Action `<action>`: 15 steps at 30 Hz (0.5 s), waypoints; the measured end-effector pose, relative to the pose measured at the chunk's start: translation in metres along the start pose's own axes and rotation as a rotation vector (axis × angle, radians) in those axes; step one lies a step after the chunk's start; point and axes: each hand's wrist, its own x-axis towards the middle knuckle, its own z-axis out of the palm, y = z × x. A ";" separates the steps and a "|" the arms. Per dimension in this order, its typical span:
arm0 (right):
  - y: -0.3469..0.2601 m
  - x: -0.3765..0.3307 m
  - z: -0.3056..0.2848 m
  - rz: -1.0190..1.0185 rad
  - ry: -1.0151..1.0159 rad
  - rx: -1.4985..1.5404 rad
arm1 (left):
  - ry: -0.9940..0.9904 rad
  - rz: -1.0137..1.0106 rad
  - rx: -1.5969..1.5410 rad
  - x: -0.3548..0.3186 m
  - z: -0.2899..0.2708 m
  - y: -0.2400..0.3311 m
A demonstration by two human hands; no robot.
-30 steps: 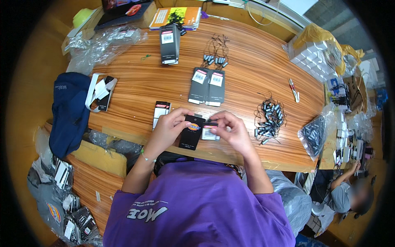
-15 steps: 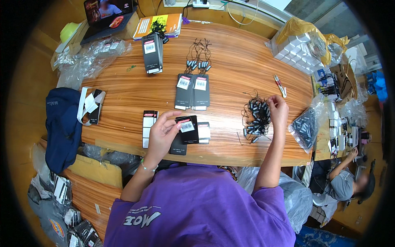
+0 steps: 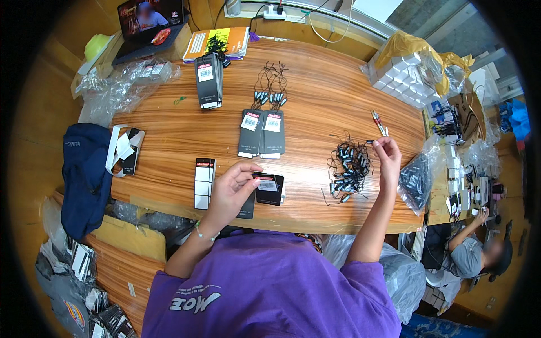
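My left hand pinches a black hang tag with a white sticker, above the near part of the table. Beneath that hand, another dark tag partly shows. My right hand is closed at the fingertips on a black hang-tag string with a small dark end piece. Just left of it lies a tangled pile of black strings with shiny toggles. Two strung stacks of grey tags rest beyond my left hand. A strip of white-panelled tags lies to its left.
A taller tag stack stands farther back, near an orange notebook and a laptop. White boxes in plastic, pens and a bagged bundle are at right. A navy cloth bag hangs over the left edge. A co-worker sits far right.
My right hand has drawn back slightly to the right, and a string end now shows at its fingertips. My left hand and its tag have shifted a little right and nearer me.
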 end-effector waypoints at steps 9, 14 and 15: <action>-0.089 -0.058 0.056 0.017 -0.397 0.122 | -0.272 0.389 0.299 0.034 0.041 0.023; -0.098 -0.076 0.085 0.117 -0.619 0.246 | -0.457 0.086 0.353 0.040 0.034 0.023; -0.101 -0.076 0.086 0.163 -0.619 0.353 | -0.432 0.065 0.258 0.039 0.029 0.020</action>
